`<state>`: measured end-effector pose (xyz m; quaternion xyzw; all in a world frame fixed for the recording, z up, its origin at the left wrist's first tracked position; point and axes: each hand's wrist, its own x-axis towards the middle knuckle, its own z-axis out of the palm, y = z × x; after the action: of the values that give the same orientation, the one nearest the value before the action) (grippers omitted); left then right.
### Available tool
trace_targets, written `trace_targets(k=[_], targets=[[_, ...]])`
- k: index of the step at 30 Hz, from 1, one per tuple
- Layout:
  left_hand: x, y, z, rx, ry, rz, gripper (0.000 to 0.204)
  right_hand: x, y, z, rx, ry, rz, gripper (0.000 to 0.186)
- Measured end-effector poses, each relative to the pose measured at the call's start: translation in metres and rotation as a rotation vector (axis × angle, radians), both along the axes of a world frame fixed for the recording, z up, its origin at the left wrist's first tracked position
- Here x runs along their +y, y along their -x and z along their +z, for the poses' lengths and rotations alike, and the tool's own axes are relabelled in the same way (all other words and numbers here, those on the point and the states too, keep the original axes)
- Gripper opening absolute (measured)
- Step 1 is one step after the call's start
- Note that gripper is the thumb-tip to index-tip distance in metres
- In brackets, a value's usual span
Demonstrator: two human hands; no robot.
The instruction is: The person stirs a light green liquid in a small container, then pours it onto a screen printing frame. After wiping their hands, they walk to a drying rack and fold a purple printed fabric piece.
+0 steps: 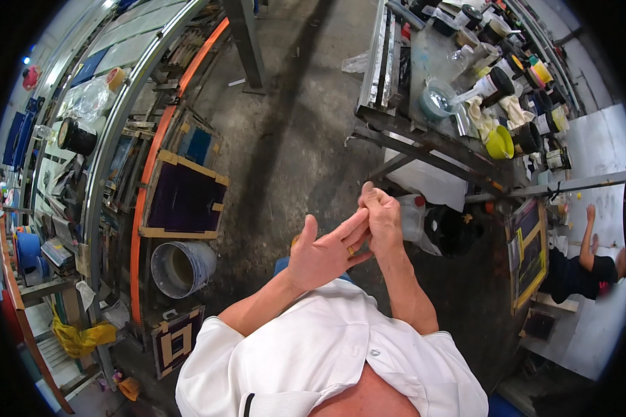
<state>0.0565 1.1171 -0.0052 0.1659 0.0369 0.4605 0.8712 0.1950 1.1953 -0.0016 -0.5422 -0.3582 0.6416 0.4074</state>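
Observation:
In front of my white shirt (pixel 306 326), both hands meet at chest height. My left hand (pixel 325 256) is open, palm turned up, with its thumb raised apart and its fingers stretched to the right; a ring (pixel 351 250) shows on one finger. My right hand (pixel 382 219) closes round the fingertips of the left, its own thumb pointing up. Those left fingertips are partly hidden behind it. No tool or other object shows in either hand.
At right, a metal bench (pixel 424 66) carries several ink tubs, a clear bowl (pixel 438 99) and a yellow-green cup (pixel 499 142). Framed screens (pixel 188 197) lean along the left rack, beside a grey bucket (pixel 183 269). A black bin (pixel 446 229) stands under the bench. Another person (pixel 581 274) works far right.

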Motion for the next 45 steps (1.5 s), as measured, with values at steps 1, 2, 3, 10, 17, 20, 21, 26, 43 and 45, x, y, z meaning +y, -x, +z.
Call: trace_targets(k=[1, 2, 3, 10, 17, 20, 21, 26, 43, 45], targets=[[-0.001, 0.002, 0.001, -0.025, -0.013, -0.001, 0.104, 0.001, -0.002, -0.001, 0.028, 0.024, 0.002, 0.043], [-0.001, 0.005, 0.004, 0.084, -0.022, 0.022, 0.103, 0.004, -0.004, -0.001, 0.058, 0.047, 0.009, 0.044], [-0.004, 0.008, 0.010, 0.193, -0.031, 0.049, 0.102, 0.005, -0.002, 0.000, 0.088, 0.070, 0.019, 0.045], [0.007, -0.005, 0.016, 0.310, 0.220, 0.415, 0.088, -0.015, 0.067, 0.015, -0.649, -0.901, 0.335, 0.056], [0.013, 0.037, 0.041, 0.336, 0.132, 1.191, 0.077, -0.083, 0.089, 0.043, -0.246, -1.256, 0.678, 0.055], [-0.040, -0.005, 0.019, 0.214, -0.088, 1.184, 0.073, -0.066, 0.103, 0.032, -0.542, -1.150, 0.749, 0.053], [-0.056, -0.018, 0.017, 0.249, -0.047, 1.163, 0.069, -0.055, 0.107, 0.027, -0.566, -1.156, 0.737, 0.051], [-0.133, -0.079, 0.021, 0.483, 0.252, 1.004, 0.046, 0.001, 0.079, -0.067, -0.396, -0.879, 0.501, 0.050], [-0.342, -0.100, 0.062, 0.442, 0.108, 2.046, 0.084, -0.272, 0.042, 0.032, 0.556, -0.050, 1.438, 0.051], [-0.373, -0.108, 0.057, 0.605, 0.123, 2.152, 0.086, -0.328, 0.045, 0.042, 0.620, -0.028, 1.477, 0.050]])
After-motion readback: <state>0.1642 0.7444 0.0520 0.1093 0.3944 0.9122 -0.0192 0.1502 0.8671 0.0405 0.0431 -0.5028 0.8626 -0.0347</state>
